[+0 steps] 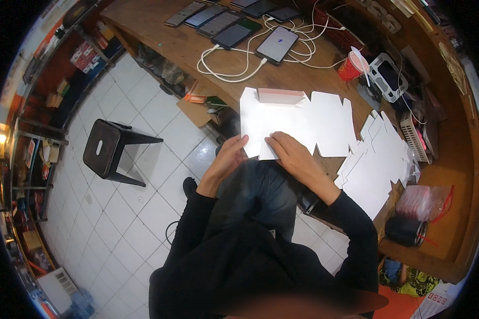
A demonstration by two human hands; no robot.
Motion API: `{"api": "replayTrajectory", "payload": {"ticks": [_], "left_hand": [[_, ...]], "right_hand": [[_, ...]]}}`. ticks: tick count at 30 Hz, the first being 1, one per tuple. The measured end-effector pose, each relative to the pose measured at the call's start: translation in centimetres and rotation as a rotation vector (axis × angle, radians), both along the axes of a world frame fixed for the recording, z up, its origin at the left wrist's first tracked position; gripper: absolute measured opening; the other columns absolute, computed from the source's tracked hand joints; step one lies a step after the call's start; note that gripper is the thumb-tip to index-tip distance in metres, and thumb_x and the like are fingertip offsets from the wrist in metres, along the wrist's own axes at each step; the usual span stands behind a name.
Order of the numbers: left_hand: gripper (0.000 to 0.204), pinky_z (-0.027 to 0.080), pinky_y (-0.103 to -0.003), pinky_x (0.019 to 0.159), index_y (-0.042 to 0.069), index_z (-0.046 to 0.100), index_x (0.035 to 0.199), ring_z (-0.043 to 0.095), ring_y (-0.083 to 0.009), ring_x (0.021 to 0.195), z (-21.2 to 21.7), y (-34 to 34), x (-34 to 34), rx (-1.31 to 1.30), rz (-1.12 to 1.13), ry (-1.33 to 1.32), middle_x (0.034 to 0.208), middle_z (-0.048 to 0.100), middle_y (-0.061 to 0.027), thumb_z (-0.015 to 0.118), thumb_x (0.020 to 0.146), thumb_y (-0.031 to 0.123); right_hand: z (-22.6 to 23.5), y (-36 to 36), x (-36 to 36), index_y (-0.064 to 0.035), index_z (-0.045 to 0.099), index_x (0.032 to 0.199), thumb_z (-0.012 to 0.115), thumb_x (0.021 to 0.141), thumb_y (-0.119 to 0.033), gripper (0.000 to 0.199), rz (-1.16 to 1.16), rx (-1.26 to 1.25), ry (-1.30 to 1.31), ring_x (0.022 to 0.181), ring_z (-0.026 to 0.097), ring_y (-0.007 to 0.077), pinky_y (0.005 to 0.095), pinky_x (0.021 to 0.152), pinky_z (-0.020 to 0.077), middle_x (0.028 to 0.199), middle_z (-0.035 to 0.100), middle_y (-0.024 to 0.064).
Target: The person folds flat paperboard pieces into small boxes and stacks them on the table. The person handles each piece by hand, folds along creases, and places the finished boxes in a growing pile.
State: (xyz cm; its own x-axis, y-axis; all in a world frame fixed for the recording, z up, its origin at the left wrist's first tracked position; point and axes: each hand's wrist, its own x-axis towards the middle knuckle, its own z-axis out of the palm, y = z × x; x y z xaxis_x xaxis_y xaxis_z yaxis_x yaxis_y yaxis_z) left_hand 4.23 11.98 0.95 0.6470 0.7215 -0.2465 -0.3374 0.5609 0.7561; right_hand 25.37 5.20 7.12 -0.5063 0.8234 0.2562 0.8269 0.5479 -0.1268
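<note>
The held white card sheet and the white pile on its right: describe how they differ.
The sheet is single; the pile has several overlapping sheets. The sheet has a pinkish flap standing up at its far edge; the pile looks flat. The left hand and right hand touch the sheet, not the pile. Both are white with notched edges.

Phones (278, 45) and a red cup (350, 69) rest on the desk (157, 38), a stool (109, 139) on tiles (104, 223).

Likely a shop; stocked shelves (42, 139); cabled phones (278, 43).
</note>
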Motion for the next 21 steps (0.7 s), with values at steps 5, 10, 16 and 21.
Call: {"api": "replayTrajectory", "payload": {"ticks": [5,10,16,21], "left_hand": [[0.036,0.057,-0.036,0.085,-0.005,0.044,0.130,0.064,-0.0199,0.101,1.6,-0.6,0.5,0.256,-0.074,0.163,0.117,0.061,-0.0114,0.047,0.103,0.019],[0.031,0.057,-0.035,0.079,-0.003,0.044,0.125,0.065,-0.0205,0.089,1.8,-0.2,0.4,0.183,-0.093,0.015,0.100,0.063,-0.0117,0.049,0.103,0.018],[0.023,0.057,-0.033,0.073,-0.003,0.045,0.120,0.064,-0.0186,0.082,1.5,0.2,0.6,0.289,-0.135,0.053,0.090,0.061,-0.0111,0.045,0.104,0.014],[0.027,0.057,-0.036,0.070,-0.002,0.043,0.120,0.065,-0.0209,0.078,2.1,0.6,0.4,0.283,-0.185,0.131,0.087,0.061,-0.0110,0.047,0.104,0.020]], "right_hand": [[-0.4,0.4,-0.1,0.0051,0.057,0.121,0.058,0.080,-0.003,0.042,0.072,0.080,-0.117,0.115,0.057,0.0322,0.0378,0.096,0.0495,0.119,0.057,0.0172],[3.6,4.6,0.8,-0.0020,0.065,0.112,0.065,0.086,-0.018,0.031,0.071,-0.360,0.051,0.099,0.063,0.0261,0.0367,0.082,0.0521,0.102,0.063,0.0126],[3.7,9.9,2.6,-0.0061,0.058,0.115,0.062,0.091,-0.034,0.037,0.091,-0.593,0.008,0.081,0.065,0.0342,0.0456,0.072,0.0489,0.088,0.064,0.0171],[0.8,9.2,2.5,-0.0059,0.054,0.108,0.057,0.092,-0.036,0.034,0.028,-0.098,0.115,0.100,0.049,0.0279,0.0391,0.088,0.0375,0.102,0.051,0.0109]]}}
